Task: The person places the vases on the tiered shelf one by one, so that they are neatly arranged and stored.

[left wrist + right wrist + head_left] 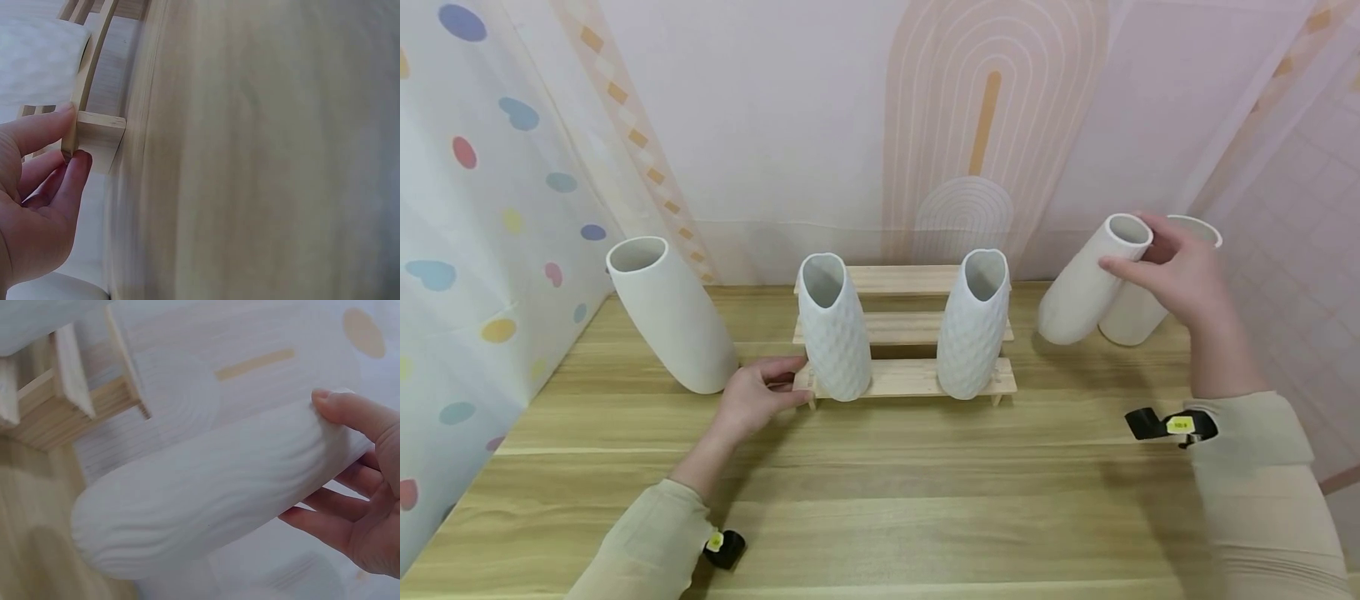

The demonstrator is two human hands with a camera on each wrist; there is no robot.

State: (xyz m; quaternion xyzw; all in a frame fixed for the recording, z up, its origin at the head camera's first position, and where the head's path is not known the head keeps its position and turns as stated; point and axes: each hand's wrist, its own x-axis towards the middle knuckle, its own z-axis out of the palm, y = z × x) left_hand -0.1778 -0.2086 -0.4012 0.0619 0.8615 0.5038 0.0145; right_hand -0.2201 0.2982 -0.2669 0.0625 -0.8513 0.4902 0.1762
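Sleeved right hand (1183,271), yellow label (1180,425) illegible, grips vase (1084,292).

Two vases (837,346) abreast on the rack (904,379)

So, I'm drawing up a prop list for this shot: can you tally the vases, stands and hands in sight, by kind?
Vases: 5
Stand: 1
Hands: 2
Total: 8
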